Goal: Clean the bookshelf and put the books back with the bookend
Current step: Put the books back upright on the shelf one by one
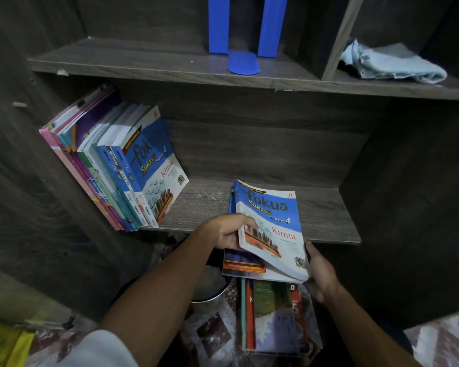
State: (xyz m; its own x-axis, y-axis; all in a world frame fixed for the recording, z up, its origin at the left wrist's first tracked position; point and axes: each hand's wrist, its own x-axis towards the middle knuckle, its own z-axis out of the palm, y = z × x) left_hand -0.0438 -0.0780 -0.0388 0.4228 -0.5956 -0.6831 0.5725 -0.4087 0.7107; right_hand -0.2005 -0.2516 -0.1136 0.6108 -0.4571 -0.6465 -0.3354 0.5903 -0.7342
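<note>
A dark wooden bookshelf point(316, 215) fills the view. On its lower shelf several books point(112, 165) lean against the left wall. My left hand point(228, 231) and my right hand point(321, 274) grip a small bundle of books point(273, 226) from either side, a blue and white "Fokus Sukses Kimia" book on top, its far end over the lower shelf's front edge. A blue bookend point(245, 38) stands on the upper shelf. A light blue cloth point(390, 62) lies crumpled in the upper right compartment.
Below my hands a stack of books point(273, 316) lies on the patterned floor. A round metal container point(210, 284) stands beside it. Something yellow point(3, 345) sits at the bottom left. The lower shelf's right part is bare wood.
</note>
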